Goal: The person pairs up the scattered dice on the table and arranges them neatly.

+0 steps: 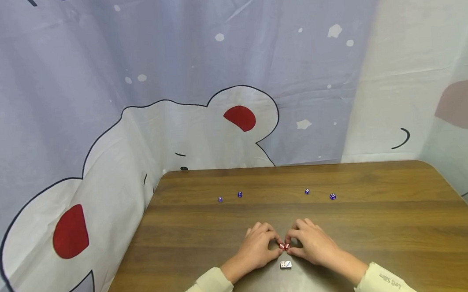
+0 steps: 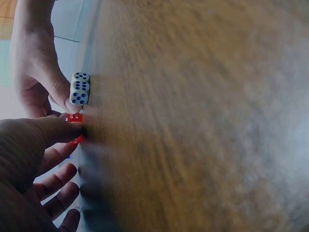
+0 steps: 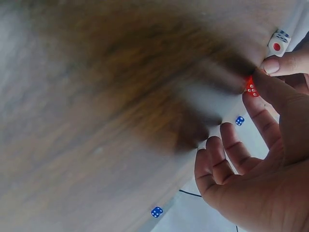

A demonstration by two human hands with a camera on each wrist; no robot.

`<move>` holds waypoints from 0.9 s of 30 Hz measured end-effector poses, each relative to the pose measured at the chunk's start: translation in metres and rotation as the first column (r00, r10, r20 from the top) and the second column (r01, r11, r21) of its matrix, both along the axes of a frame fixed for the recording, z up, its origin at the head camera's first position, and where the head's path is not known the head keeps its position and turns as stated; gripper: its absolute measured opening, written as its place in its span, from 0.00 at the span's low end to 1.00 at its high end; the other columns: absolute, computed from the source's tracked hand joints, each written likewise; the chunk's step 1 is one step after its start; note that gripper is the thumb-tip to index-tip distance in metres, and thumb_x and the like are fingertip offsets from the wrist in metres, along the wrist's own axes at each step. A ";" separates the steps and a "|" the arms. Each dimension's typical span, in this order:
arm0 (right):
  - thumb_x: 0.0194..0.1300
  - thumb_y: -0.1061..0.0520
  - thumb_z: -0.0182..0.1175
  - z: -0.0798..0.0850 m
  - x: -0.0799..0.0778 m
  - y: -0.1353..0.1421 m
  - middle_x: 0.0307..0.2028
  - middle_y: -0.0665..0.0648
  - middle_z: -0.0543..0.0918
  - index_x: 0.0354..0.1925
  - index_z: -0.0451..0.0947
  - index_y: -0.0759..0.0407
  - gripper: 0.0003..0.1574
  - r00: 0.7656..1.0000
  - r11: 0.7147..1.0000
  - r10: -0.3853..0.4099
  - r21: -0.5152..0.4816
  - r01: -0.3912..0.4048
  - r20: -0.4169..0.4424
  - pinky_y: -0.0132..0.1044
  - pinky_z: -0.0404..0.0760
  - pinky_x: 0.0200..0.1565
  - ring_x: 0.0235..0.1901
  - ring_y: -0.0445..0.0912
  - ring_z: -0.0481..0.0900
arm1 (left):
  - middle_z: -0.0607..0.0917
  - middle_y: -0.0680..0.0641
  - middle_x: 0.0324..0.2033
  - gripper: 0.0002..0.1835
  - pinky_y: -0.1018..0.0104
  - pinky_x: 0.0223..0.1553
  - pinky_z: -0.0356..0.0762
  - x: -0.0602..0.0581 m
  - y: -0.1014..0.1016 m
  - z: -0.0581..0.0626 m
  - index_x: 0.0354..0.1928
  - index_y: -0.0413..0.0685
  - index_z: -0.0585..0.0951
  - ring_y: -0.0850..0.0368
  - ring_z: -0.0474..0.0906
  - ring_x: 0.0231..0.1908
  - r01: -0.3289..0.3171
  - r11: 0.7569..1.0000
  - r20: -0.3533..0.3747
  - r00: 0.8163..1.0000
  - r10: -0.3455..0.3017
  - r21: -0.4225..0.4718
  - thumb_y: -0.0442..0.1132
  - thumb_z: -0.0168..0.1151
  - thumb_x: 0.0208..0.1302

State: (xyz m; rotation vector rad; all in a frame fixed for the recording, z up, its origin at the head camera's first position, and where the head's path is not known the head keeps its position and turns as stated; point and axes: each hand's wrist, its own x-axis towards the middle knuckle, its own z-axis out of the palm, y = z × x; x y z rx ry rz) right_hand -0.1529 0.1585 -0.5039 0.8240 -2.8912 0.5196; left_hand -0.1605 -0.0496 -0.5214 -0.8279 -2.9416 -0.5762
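Observation:
Near the front of the wooden table, my left hand (image 1: pixel 258 246) pinches a red die (image 1: pixel 281 246) between thumb and index finger. Facing it, my right hand (image 1: pixel 313 243) pinches another red die (image 1: pixel 287 246) the same way. The two red dice sit side by side on the tabletop, touching or almost so. Just in front of them, on the side nearer me, two white dice (image 1: pixel 285 265) stand against each other. In the left wrist view, my thumb partly covers a red die (image 2: pixel 74 117). White pips show on a red die (image 3: pixel 251 88) in the right wrist view.
Farther back on the table (image 1: pixel 183 237) lie two blue dice at the left, one (image 1: pixel 220 199) and another (image 1: pixel 240 194). Two more blue dice lie at the right, one (image 1: pixel 307 191) and another (image 1: pixel 333 197). A printed curtain (image 1: pixel 314 93) hangs behind the table's back edge.

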 end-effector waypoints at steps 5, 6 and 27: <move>0.52 0.44 0.77 -0.001 0.001 -0.001 0.38 0.43 0.74 0.33 0.81 0.40 0.14 1.000 1.000 0.002 -0.003 -0.002 0.000 0.38 0.68 0.37 0.39 0.41 0.68 | 0.79 0.64 0.41 0.09 0.70 0.40 0.62 0.001 0.000 0.000 0.36 0.66 0.86 0.67 0.69 0.42 -0.001 1.000 0.019 1.000 0.001 0.005 0.54 0.75 0.56; 0.52 0.44 0.77 -0.001 0.001 -0.002 0.38 0.43 0.74 0.33 0.81 0.40 0.14 1.000 1.000 0.001 -0.004 -0.001 -0.002 0.37 0.68 0.37 0.39 0.41 0.68 | 0.79 0.64 0.41 0.09 0.70 0.40 0.62 0.001 0.000 0.001 0.37 0.66 0.86 0.67 0.69 0.43 -0.001 1.000 0.021 1.000 0.001 0.005 0.54 0.75 0.56; 0.50 0.45 0.78 0.001 0.001 -0.002 0.38 0.41 0.74 0.32 0.80 0.40 0.15 1.000 1.000 -0.003 -0.023 0.003 0.006 0.37 0.68 0.38 0.38 0.40 0.67 | 0.80 0.59 0.47 0.18 0.66 0.47 0.65 -0.019 -0.028 0.013 0.47 0.58 0.86 0.62 0.71 0.49 0.023 0.998 0.102 0.994 -0.029 0.064 0.49 0.77 0.54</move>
